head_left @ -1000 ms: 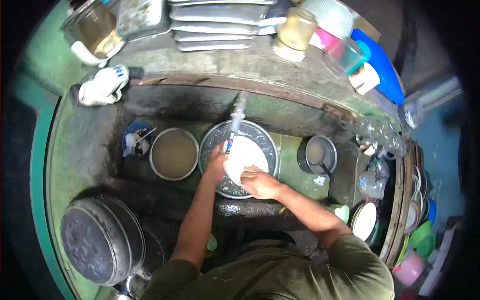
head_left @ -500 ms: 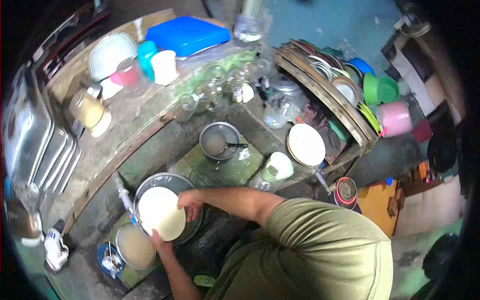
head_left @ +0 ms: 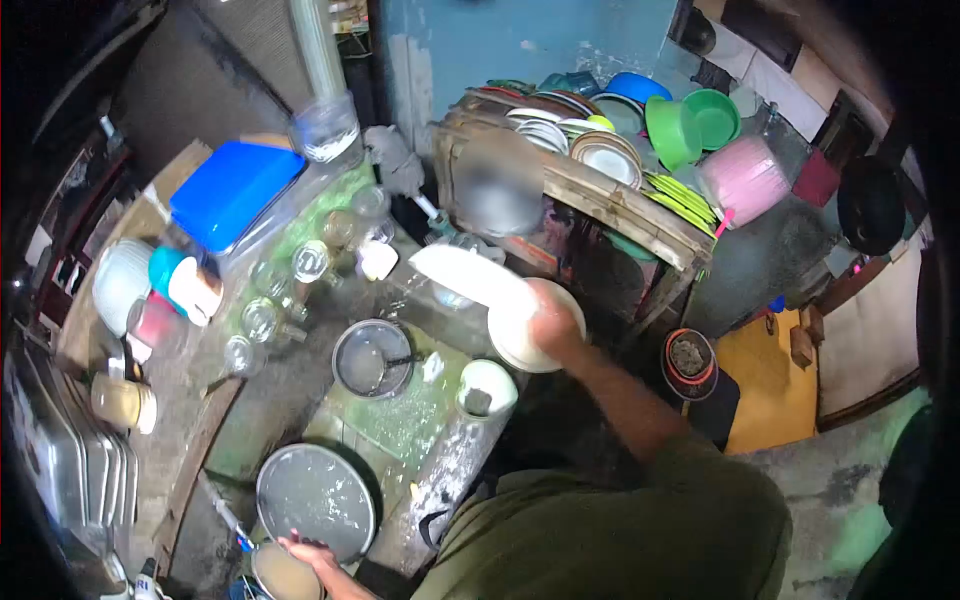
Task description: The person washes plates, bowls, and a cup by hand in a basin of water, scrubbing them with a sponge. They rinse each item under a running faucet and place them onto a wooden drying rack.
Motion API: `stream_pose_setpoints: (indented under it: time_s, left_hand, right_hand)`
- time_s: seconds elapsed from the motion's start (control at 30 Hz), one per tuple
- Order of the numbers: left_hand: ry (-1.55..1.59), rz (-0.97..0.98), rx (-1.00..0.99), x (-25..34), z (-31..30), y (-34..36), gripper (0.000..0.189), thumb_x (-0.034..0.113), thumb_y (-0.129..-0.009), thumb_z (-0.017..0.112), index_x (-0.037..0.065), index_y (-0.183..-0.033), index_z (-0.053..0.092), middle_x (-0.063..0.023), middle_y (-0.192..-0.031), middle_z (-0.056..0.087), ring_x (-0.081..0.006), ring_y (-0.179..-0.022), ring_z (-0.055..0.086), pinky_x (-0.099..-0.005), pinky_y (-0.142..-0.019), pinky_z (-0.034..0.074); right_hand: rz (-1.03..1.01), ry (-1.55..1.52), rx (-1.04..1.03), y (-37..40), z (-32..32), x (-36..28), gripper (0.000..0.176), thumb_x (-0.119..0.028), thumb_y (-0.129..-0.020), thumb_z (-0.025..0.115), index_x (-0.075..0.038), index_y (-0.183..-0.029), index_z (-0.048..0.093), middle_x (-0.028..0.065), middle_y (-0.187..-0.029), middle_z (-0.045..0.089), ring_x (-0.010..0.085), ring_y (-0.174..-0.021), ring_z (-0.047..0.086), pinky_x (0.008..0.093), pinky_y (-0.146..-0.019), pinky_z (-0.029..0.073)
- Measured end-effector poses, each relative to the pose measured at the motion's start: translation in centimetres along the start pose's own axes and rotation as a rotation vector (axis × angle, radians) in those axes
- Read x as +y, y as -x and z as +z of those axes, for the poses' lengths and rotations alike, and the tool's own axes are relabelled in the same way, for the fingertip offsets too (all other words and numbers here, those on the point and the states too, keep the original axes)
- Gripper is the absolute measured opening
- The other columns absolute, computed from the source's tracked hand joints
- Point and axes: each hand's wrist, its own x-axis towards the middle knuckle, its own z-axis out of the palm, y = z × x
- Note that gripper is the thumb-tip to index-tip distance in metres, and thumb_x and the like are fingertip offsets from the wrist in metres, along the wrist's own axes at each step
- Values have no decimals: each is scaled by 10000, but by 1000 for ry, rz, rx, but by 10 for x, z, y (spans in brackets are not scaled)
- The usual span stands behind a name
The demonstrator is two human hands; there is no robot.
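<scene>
Sinkside, fingers of right hand (head_left: pixel 553 322) grip one white plate (head_left: pixel 462 274); left hand (head_left: pixel 312 553) seemingly open.

Ahead of you stands a blue painted wall (head_left: pixel 520 40). A weathered wooden rack (head_left: pixel 640 215) leans against its base. A grey pipe (head_left: pixel 312 50) runs down the wall to the left of the rack. On your left a concrete ledge (head_left: pixel 190 395) runs diagonally along the edge of a sunken wash pit with green tiles (head_left: pixel 400 425). On your right the rough concrete floor (head_left: pixel 830 500) carries a yellow board (head_left: pixel 770 385). Lighting is soft and falls off toward the left.

Dim, fisheye-warped, motion-blurred, dark corners
</scene>
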Motion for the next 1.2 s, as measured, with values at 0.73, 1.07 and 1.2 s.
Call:
stream_pose_setpoints:
  time_s: [0.73, 1.07, 1.2]
  left_hand:
    - [-100, 258, -70, -88, 172, 144, 490, 560, -934, 428, 231, -1284, 524, -4, -1255, 499, -218, -1158, 442, -528, -955, 306]
    - [-115, 460, -74, -104, 170, 178, 322, 335, -959, 510, 83, -1132, 612, 9, -971, 592, -105, -856, 519, -290, -784, 424]
    - [-131, 462, -247, -91, 225, 223, 245, 226, -975, 536, 35, -1104, 619, 1, -928, 614, -85, -807, 544, -236, -730, 451]
  right_hand:
    - [256, 942, -204, -372, -236, 240, 324, -173, -927, 406, -133, -1197, 581, 200, -1058, 661, 404, -991, 638, 521, -827, 509]
    - [136, 872, -362, -395, -238, 355, 303, -150, -810, 565, -37, -1074, 663, 233, -1085, 648, 421, -1035, 611, 479, -890, 500]
    - [-202, 635, -256, -386, -228, 333, 477, -159, -840, 549, -86, -1311, 528, 238, -1199, 587, 398, -1171, 524, 461, -993, 425]
